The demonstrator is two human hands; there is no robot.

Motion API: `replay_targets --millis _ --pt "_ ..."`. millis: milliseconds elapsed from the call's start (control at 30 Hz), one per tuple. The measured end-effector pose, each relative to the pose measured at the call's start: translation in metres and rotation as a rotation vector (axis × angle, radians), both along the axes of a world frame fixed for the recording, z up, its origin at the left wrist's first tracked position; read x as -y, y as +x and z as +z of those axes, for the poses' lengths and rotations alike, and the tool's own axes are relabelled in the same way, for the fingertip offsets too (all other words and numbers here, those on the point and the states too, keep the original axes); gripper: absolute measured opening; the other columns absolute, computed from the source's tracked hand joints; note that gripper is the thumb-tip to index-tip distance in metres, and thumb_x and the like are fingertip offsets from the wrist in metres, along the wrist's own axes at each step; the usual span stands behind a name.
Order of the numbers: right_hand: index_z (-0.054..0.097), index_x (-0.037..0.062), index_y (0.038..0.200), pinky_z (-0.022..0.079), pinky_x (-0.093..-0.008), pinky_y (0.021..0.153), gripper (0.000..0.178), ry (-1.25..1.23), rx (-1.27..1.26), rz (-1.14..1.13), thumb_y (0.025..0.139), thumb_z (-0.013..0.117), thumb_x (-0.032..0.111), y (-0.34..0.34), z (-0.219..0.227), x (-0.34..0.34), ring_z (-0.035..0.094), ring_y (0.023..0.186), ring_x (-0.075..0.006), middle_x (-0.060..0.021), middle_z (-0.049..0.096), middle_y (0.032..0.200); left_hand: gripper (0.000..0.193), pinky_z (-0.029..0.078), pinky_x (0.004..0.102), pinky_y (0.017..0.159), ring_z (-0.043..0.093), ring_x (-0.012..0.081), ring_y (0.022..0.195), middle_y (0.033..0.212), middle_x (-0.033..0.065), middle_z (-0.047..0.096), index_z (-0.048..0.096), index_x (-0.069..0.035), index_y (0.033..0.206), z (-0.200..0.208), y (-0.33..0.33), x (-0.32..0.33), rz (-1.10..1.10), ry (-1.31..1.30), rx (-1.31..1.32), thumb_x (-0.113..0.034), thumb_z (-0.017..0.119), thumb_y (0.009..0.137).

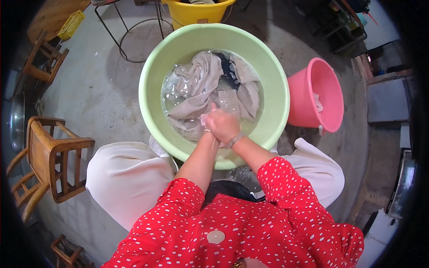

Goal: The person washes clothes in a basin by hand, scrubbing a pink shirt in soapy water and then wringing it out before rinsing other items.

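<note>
A large light-green basin (277,89) sits on the concrete floor between my knees, holding soapy water and wet grey-beige cloth (196,85) with a dark piece at the back. My right hand (225,125), with a bangle on the wrist, lies on top and is closed over a fold of the cloth at the near side of the basin. My left hand (206,124) is pressed under and beside it, gripping the same fold; most of its fingers are hidden.
A pink bucket (326,85) leans against the basin's right side. A yellow bucket (196,13) stands behind it, next to a metal wire stand (120,42). Small wooden chairs (53,156) stand at the left. Clutter lines the right wall.
</note>
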State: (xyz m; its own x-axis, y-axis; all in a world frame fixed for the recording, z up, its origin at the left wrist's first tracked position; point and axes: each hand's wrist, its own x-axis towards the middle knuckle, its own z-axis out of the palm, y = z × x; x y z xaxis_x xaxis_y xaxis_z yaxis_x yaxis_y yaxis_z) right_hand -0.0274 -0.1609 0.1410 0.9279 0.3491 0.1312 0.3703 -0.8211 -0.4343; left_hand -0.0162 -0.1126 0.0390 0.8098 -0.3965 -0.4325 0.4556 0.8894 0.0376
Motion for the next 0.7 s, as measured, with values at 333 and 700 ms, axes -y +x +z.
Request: replay_targets --millis 333,700 --pt "0.065 0.0079 0.078 0.046 -0.0436 0.059 0.019 -0.050 -0.026 -0.152 0.077 0.055 0.025 0.027 -0.023 0.045 0.058 0.068 -0.0365 -0.0178 0.060 0.074 0.032 0.049 0.0349 0.062 0.058 0.0195 0.079 0.086 0.0064 0.058 0.055 -0.007 0.091 0.017 -0.010 0.014 0.047 0.361 -0.004 -0.037 0.045 0.090" --pt "0.058 0.0054 0.105 0.044 -0.0256 0.072 0.037 1.093 -0.820 -0.399 0.082 0.058 0.034 0.066 -0.042 0.113 0.054 0.079 -0.0094 -0.0056 0.061 0.094 0.022 0.046 0.0256 0.051 0.056 0.0118 0.056 0.069 0.0040 0.062 0.062 -0.002 0.081 0.062 0.030 -0.012 -0.413 1.085 0.630 -0.018 0.069 0.069"
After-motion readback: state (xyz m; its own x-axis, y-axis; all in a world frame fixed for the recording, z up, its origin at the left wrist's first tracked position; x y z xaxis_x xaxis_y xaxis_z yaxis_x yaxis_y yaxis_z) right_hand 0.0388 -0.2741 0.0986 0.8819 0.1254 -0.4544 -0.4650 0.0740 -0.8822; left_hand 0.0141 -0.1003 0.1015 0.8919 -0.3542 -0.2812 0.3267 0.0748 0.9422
